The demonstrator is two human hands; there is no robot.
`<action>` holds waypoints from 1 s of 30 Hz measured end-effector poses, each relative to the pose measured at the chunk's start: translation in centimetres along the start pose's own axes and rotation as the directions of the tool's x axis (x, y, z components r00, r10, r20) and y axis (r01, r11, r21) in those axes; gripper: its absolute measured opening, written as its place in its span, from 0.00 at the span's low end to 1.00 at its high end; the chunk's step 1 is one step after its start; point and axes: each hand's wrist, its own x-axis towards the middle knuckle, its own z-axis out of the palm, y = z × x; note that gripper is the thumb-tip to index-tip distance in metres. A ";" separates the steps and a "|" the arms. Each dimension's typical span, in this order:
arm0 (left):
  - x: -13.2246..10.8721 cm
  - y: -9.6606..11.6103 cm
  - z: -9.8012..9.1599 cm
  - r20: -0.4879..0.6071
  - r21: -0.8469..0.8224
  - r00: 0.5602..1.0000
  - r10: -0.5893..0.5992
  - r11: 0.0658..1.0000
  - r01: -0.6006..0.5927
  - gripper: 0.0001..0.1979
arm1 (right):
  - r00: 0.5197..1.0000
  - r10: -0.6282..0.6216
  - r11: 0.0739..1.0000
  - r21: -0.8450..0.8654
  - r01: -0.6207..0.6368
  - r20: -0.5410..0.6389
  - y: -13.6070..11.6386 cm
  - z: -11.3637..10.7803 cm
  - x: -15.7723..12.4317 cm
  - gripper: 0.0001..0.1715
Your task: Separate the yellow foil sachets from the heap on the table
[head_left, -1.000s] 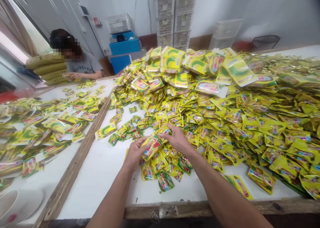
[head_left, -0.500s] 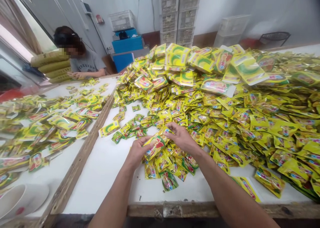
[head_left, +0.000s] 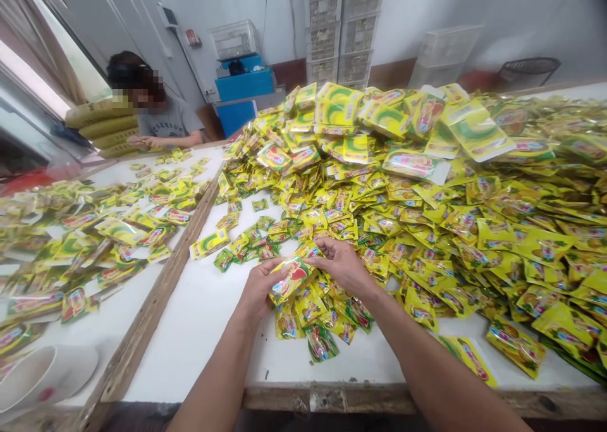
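A huge heap of small yellow sachets (head_left: pixel 427 191) covers the white table (head_left: pixel 203 331). My left hand (head_left: pixel 258 290) is closed round a small stack of yellow sachets (head_left: pixel 291 279), held just above the near edge of the heap. My right hand (head_left: pixel 342 262) curls over the stack's far end, fingers bent and pinching a sachet against it. More loose sachets (head_left: pixel 322 337) lie right under both hands.
A wooden rail (head_left: pixel 156 312) divides this table from a second one on the left, strewn with sachets (head_left: pixel 95 242). Another person (head_left: pixel 159 119) sits at its far end. A white bowl (head_left: pixel 40 375) sits at the near left. Crates (head_left: pixel 332 33) and blue boxes (head_left: pixel 244 84) stand by the wall.
My right hand has lifted from the heap and closed in on the stack in my left hand. The view has shifted slightly; the heap has not changed.
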 end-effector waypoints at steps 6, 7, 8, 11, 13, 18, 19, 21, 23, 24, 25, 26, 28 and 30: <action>-0.2 0.2 0.1 0.009 0.050 1.000 0.009 0.999 -0.010 0.22 | 0.998 -0.050 0.999 -0.015 0.051 0.047 0.5 0.5 -0.1 0.09; -0.2 0.2 0.1 0.004 0.064 1.000 0.009 0.998 -0.010 0.22 | 0.997 -0.057 0.998 -0.014 0.058 0.049 0.6 0.6 -0.2 0.08; -0.3 0.1 0.1 0.000 0.076 1.000 0.006 0.997 -0.006 0.22 | 0.997 -0.056 0.998 -0.005 0.056 0.055 0.6 0.7 -0.2 0.09; -0.2 0.1 0.3 -0.018 0.094 1.000 0.002 0.996 0.000 0.22 | 0.999 -0.045 0.998 -0.032 0.045 0.029 0.4 0.3 -0.2 0.11; -0.2 0.0 0.4 -0.026 0.095 1.000 0.012 0.995 -0.009 0.22 | 0.998 -0.065 0.986 -0.157 0.062 -0.013 0.1 0.1 -0.2 0.10; -0.1 -0.2 0.4 -0.021 0.066 0.999 0.030 0.997 -0.029 0.21 | 0.995 -0.095 0.918 -0.390 0.072 -0.041 -0.6 0.4 -0.3 0.09; -0.1 -0.2 0.4 -0.022 0.067 1.000 0.021 0.998 -0.020 0.21 | 0.998 -0.060 0.928 -0.370 0.045 -0.029 -0.7 0.4 -0.4 0.08; -0.2 -0.1 0.4 -0.028 0.071 1.000 0.008 0.997 -0.006 0.21 | 0.999 0.024 0.962 -0.273 -0.016 0.027 -0.9 0.2 -0.4 0.05; -0.2 0.0 0.3 -0.031 0.070 0.999 0.030 0.997 -0.028 0.21 | 0.994 0.056 0.988 -0.149 -0.041 0.098 -1.2 -0.3 -0.4 0.05; -0.3 0.1 0.3 -0.037 0.072 0.998 0.055 0.996 -0.052 0.21 | 0.992 0.047 0.994 -0.101 -0.035 0.120 -1.3 -0.5 -0.4 0.08; -0.3 0.1 0.3 -0.046 0.080 0.995 0.084 0.994 -0.080 0.21 | 0.991 0.032 0.997 -0.071 -0.023 0.132 -1.4 -0.7 -0.4 0.11; -0.3 0.1 0.2 -0.056 0.092 0.992 0.110 0.990 -0.105 0.20 | 0.990 0.018 0.998 -0.058 -0.010 0.138 -1.4 -0.8 -0.4 0.13; -0.2 0.1 0.2 -0.078 0.118 0.987 0.137 0.985 -0.128 0.20 | 0.988 0.011 0.998 -0.063 -0.001 0.152 -1.3 -0.8 -0.3 0.16; -0.1 0.0 0.2 -0.083 0.126 0.988 0.131 0.985 -0.120 0.19 | 0.989 0.001 0.996 -0.085 0.012 0.151 -0.9 -0.5 -0.2 0.16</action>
